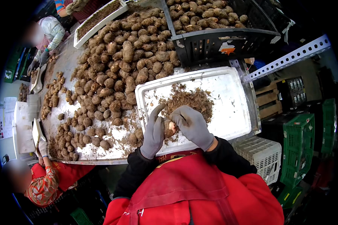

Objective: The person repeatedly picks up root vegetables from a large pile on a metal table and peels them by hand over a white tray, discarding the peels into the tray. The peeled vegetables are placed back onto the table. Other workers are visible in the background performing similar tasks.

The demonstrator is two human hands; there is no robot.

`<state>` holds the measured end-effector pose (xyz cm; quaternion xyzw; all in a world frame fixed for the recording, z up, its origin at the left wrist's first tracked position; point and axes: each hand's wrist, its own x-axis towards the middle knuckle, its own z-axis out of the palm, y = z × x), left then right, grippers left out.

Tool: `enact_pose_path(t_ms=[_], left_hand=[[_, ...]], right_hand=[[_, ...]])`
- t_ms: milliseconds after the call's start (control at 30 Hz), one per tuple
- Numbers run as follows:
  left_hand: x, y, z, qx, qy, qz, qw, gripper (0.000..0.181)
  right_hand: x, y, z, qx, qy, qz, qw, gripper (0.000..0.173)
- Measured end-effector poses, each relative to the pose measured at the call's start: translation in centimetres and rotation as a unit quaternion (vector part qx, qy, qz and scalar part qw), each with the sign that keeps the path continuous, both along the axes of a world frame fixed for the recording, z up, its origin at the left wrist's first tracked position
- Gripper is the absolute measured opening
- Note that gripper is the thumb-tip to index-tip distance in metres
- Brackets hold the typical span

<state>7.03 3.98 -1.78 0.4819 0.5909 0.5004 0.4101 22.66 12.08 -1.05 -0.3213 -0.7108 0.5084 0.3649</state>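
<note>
My left hand (154, 132), in a grey glove, is closed around the left side of a brown taro corm (169, 130) with a pale pinkish end. Against that pale end rests my right hand (192, 125), also gloved, with its fingers curled; whether it pinches something is hidden. Both hands are over the near part of a white foam tray (231, 104). Beyond them a heap of brown fibrous peelings (197, 102) lies in the tray. A large pile of hairy taro corms (124, 67) spreads over the table to the left and beyond.
A black crate of corms (228, 42) stands at the tray's far side. A perforated metal bar (287, 59) juts out on the right, above green crates (298, 149) and a white crate (259, 154). Co-workers are at the table's left side, one in a patterned sleeve (43, 187).
</note>
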Motion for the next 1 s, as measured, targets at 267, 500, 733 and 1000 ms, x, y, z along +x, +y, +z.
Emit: enact_pose_path(t_ms=[267,500,733,1000], left_hand=[[-1.0,0.7,0.6,0.005,-0.094,0.022,0.995,0.060],[-0.5,0.8,0.7,0.068,0.019,0.005,0.997,0.043],[0.4,-0.2,-0.1,-0.067,-0.090,0.086,0.990,0.045],[-2.4,-1.0,-4.3,0.067,0.289,0.052,0.954,0.059]], right_hand=[[2.0,0.8,-0.7,-0.076,-0.006,0.005,0.997,0.011],[0.1,0.5,3.7,0.118,0.000,0.035,0.992,0.030],[-0.9,-1.1,1.6,0.195,-0.064,0.006,0.979,0.020],[1.4,-0.1,0.4,0.109,-0.112,0.010,0.988,0.028]])
